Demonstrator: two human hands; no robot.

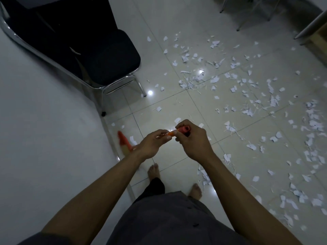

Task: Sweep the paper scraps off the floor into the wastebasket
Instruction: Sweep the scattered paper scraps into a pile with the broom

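Note:
White paper scraps (247, 96) lie scattered over the glossy tiled floor (177, 29), mostly to the right and ahead of me. I hold a broom by its orange-red handle (184, 129), seen end-on. My right hand (192, 138) grips the top of the handle. My left hand (154, 142) holds the handle just below it. The broom's orange head (123, 140) shows blurred low at the left, near the wall's foot. No wastebasket is in view.
A black padded chair (99, 55) on chrome legs stands at the upper left against the white wall (44, 121). More chair or table legs (251, 16) stand at the top right. My bare feet (154, 171) are on the tiles below my hands.

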